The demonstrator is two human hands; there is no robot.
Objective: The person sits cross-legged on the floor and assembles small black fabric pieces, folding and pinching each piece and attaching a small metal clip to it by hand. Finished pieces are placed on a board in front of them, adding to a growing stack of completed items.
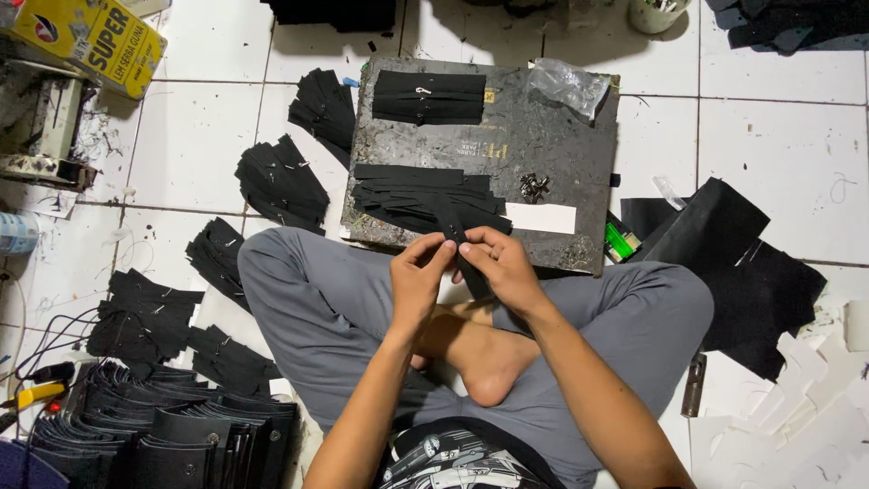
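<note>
You sit cross-legged on the white tile floor (pixel 778 136), and both your hands meet over your lap at the near edge of the dark board (pixel 561 145). Your left hand (pixel 418 276) and right hand (pixel 505 267) pinch one black strip (pixel 463 258) between them, fingers closed on its upper end; the strip runs down from the fingertips toward your crossed feet, and its lower part is hidden behind your right hand.

At 12 o'clock from your hands, a loose heap of black strips (pixel 416 195) lies on the board, just beyond your fingertips. Farther toward 12 sits a neat stack of strips (pixel 428 97). At 1 o'clock a small cluster of metal bits (pixel 534 186) and a white slip (pixel 540 218) lie on the board, with a crumpled clear bag (pixel 568 86) at its far right corner.

Open floor shows mostly at 2 o'clock, right of the board. From 9 to 11 o'clock the floor is crowded with fanned piles of black pieces (pixel 281 181). At 3 o'clock black sheets (pixel 724 263) overlap your knee, and a green lighter (pixel 618 241) is half tucked under the board's edge. At 8 o'clock a row of folded black wallets (pixel 181 435) is cut off by the frame. A yellow box (pixel 90 41) at 10 o'clock is partly cropped.
</note>
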